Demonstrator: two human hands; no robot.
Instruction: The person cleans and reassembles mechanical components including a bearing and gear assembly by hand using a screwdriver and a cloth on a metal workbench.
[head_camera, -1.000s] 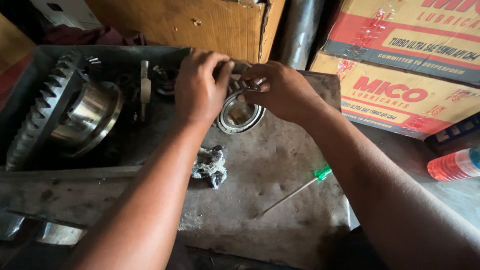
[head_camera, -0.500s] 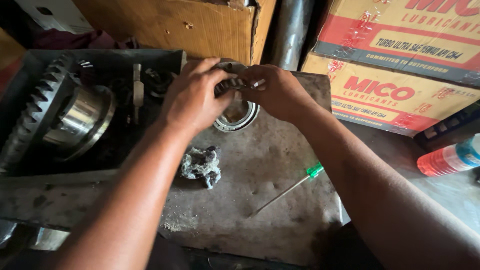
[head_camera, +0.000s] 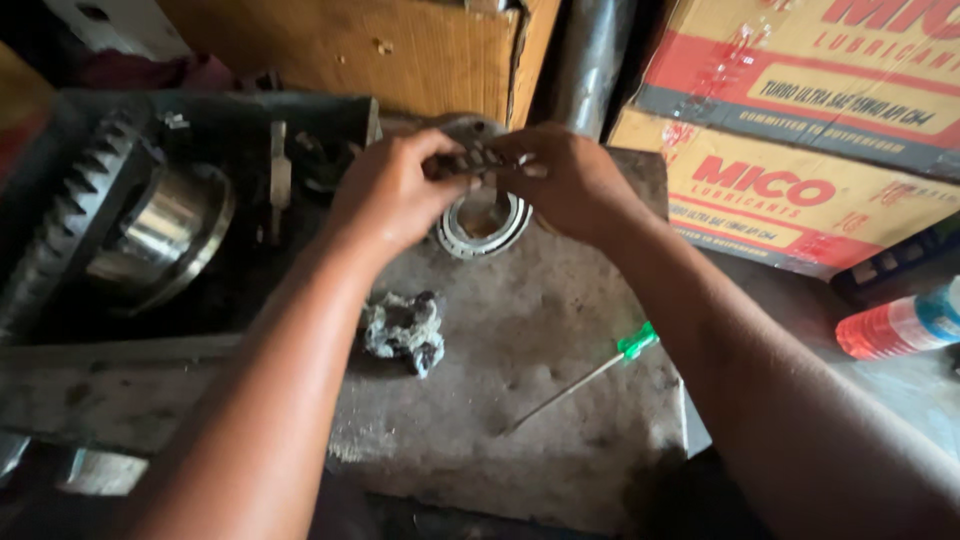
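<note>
At the upper middle of the frame, left hand (head_camera: 392, 192) and right hand (head_camera: 568, 182) pinch with closed fingers a small toothed metal part (head_camera: 478, 158) above the round steel bearing ring (head_camera: 484, 224) on the grimy surface (head_camera: 540, 350); a greasy slip could drop it.

The bearing ring (head_camera: 484, 222) at upper centre is bright, worn metal with a dull sheen. Beneath it the tabletop (head_camera: 540, 340) looks like rough, matt grey metal, stained and pitted. At left, the large gear (head_camera: 70, 215) is dark, greasy metal, its hub (head_camera: 170, 235) polished and glossy. The rag (head_camera: 403, 331) is grimy cloth. The screwdriver (head_camera: 585, 376) has a green glossy plastic handle. The boxes (head_camera: 790, 130) at upper right are matt cardboard.
</note>
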